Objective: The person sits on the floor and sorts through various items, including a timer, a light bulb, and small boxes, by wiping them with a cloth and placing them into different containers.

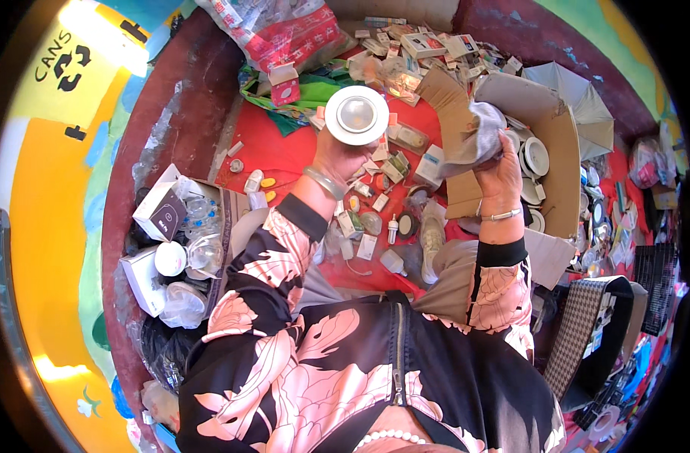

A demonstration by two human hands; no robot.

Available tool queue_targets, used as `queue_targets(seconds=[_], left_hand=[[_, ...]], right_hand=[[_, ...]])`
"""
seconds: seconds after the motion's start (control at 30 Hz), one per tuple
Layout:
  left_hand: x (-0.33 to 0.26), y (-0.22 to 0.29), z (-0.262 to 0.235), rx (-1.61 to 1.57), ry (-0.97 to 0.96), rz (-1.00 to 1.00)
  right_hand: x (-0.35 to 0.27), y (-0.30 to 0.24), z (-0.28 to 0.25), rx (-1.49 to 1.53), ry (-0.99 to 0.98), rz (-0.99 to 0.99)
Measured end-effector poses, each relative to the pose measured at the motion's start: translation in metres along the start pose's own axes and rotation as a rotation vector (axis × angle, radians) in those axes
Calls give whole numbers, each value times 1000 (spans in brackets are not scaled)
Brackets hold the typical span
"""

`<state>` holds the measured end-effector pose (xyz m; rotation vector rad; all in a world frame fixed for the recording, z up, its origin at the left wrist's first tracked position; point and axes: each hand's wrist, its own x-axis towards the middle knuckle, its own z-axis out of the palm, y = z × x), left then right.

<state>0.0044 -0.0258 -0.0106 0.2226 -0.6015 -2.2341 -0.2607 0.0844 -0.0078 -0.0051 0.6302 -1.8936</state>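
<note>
Held up in front of me is a round white downlight with a frosted centre; my left hand grips it from below, most of the fingers hidden behind it. To the right, my right hand pinches a crumpled grey cloth, which hangs apart from the light. Just beyond that hand stands an open cardboard box with several similar round white lights inside. Small cartons, bottles and yellow pieces lie scattered on the red ground sheet below my hands.
A red-and-white plastic bag and a heap of small boxes lie at the far side. On the left sits a carton of plastic bottles and packaging. A houndstooth-patterned box stands at the right. A dark red wall curves around.
</note>
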Motion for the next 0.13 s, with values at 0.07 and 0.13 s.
queue_targets(seconds=[0.07, 0.13], left_hand=[[-2, 3, 13, -70, 81, -109], [-8, 6, 10, -91, 133, -134]], right_hand=[[3, 0, -1, -36, 15, -123], [2, 5, 3, -56, 18, -171]])
